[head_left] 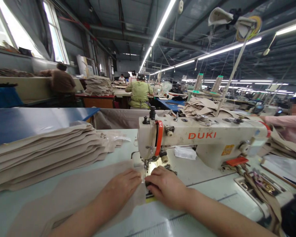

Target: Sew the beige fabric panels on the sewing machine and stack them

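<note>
Stacked fabric (51, 158) lies at far left. One cloth (84, 187) lies flat, its right edge near the needle area of the sewing machine (204, 131). Left hand (122, 186) rests on this cloth, fingers together; grip cannot be told. Right hand (166, 186), half-curled, is beside the edge; hold undetermined.

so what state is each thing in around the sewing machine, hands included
left hand, fingers together, resting on the fabric panel
right hand, fingers bent, by the panel's edge; grip unclear
fabric panel, spread beneath the left hand
fabric stack, layered, edges uneven
sewing machine, upright; running or stopped unclear
needle light, lit
thread cones, upright, wound with thread
ceiling strip light, lit
</note>
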Action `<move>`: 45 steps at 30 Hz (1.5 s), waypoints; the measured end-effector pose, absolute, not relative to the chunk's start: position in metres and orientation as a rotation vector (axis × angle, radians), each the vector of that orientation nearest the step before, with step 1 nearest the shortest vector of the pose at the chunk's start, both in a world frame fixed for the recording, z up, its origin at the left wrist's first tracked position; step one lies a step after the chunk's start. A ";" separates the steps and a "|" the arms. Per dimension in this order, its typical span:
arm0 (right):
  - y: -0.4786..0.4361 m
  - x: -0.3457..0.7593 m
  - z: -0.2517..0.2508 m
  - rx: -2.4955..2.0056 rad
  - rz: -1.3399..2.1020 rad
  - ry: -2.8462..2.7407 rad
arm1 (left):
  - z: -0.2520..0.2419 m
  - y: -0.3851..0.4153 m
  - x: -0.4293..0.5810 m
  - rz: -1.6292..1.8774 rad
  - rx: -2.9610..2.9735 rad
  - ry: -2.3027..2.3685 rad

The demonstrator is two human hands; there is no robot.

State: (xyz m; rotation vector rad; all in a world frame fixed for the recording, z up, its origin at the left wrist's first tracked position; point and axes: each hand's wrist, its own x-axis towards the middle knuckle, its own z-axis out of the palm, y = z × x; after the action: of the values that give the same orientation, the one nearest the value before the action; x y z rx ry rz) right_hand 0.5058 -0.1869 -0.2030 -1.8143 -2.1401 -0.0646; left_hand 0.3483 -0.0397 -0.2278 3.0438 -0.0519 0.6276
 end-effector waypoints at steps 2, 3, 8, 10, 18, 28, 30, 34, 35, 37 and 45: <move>-0.182 0.508 -0.205 -1.783 -0.115 -2.191 | -0.226 -0.041 0.347 0.619 3.044 -0.048; -0.181 0.509 -0.207 -1.770 -0.140 -2.205 | -0.225 -0.043 0.346 0.621 3.040 -0.047; -0.180 0.511 -0.217 -1.703 -0.222 -2.184 | -0.225 -0.049 0.341 0.668 3.044 -0.030; -0.180 0.511 -0.219 -1.680 -0.227 -2.173 | -0.226 -0.051 0.338 0.679 3.067 -0.012; -0.179 0.510 -0.221 -1.667 -0.232 -2.143 | -0.232 -0.052 0.331 0.674 3.066 0.081; -0.179 0.516 -0.216 -1.820 -0.225 -2.099 | -0.233 -0.047 0.349 0.699 3.030 0.037; -0.178 0.517 -0.217 -1.831 -0.238 -2.101 | -0.231 -0.046 0.352 0.699 3.037 0.030; -0.177 0.518 -0.218 -1.837 -0.258 -2.084 | -0.230 -0.044 0.355 0.689 3.043 0.022; -0.177 0.518 -0.218 -1.839 -0.260 -2.078 | -0.230 -0.043 0.356 0.686 3.041 0.017; -0.177 0.517 -0.218 -1.847 -0.259 -2.066 | -0.230 -0.042 0.357 0.682 3.040 0.006; -0.175 0.518 -0.220 -1.863 -0.253 -2.046 | -0.233 -0.040 0.358 0.681 3.044 0.035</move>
State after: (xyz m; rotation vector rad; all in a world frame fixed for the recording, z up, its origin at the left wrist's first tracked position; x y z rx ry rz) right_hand 0.5180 -0.1753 -0.2195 -1.8631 -2.0458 -0.2528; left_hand 0.3580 -0.0396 -0.2326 3.0445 0.0351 0.6814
